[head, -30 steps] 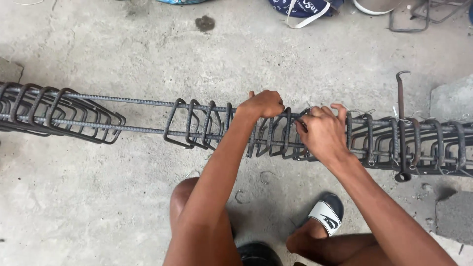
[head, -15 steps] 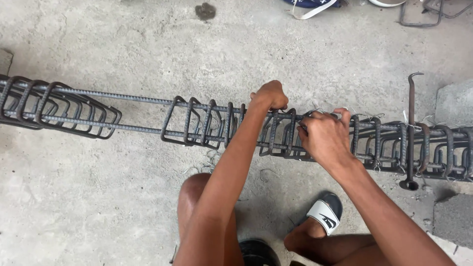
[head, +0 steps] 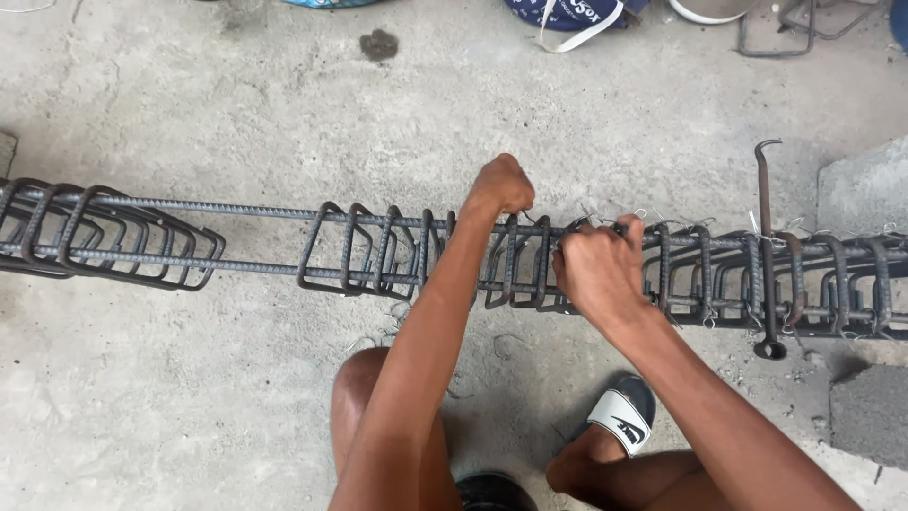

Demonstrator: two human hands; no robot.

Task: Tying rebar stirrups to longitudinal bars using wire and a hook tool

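Fingers of the left hand (head: 501, 185) are curled into a tight fist over the far top bar of the rebar cage (head: 454, 251), gripping it; the fingers of the right hand (head: 591, 270) are also bent shut, closed on the near top bar and a stirrup, and whether a strand of tie wire sits inside that grip cannot be made out

Running left to right, the cage lies across a rough grey concrete floor (head: 189, 397), stained and scuffed. At the far left a bunch of loose stirrups (head: 113, 237) crowds together, its end cut off by the frame edge. Two bare long bars then span a gap to the next group of stirrups, just left of the left forearm. Under the hands the stirrups stand close, and the arms hide part of them. To the right the stirrups carry small twists of thin wire, too fine to follow. A hooked metal tool (head: 766, 246) hangs over the cage there, its ring end below the bars. A grey concrete block (head: 865, 416) sits at the lower right, partly cut off. Along the top edge, a dark blue bag (head: 577, 11) is only half in view. Below, a bare knee and a foot in a dark slide sandal (head: 624, 416) rest on the floor
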